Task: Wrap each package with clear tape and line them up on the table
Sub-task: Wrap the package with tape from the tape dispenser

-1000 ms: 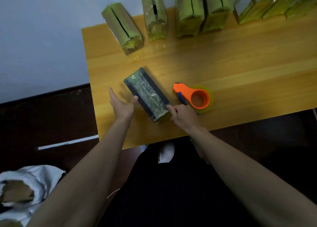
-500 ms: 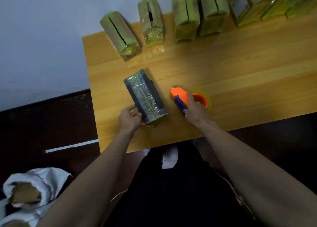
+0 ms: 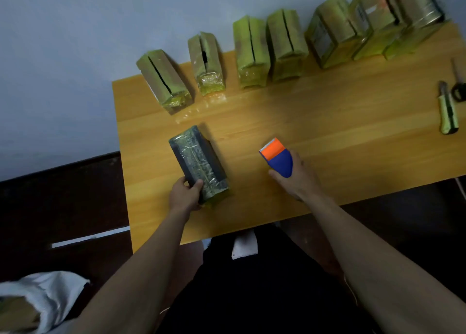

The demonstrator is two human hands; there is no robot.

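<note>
Seven wrapped packages [image 3: 251,51] line the desk's [image 3: 327,122] upper edge; left hand [image 3: 184,196] fingers grasp an eighth package [image 3: 198,163], right hand [image 3: 296,176] the tape dispenser [image 3: 277,158]; pale wall [image 3: 75,43]

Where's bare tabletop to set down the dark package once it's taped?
Widest bare patch on the wooden table: between the row of green taped packages at the far edge, the orange-and-blue tape dispenser in the right hand, and the green utility knife. Far edge crowded. The left hand grips the dark grey package.
</note>
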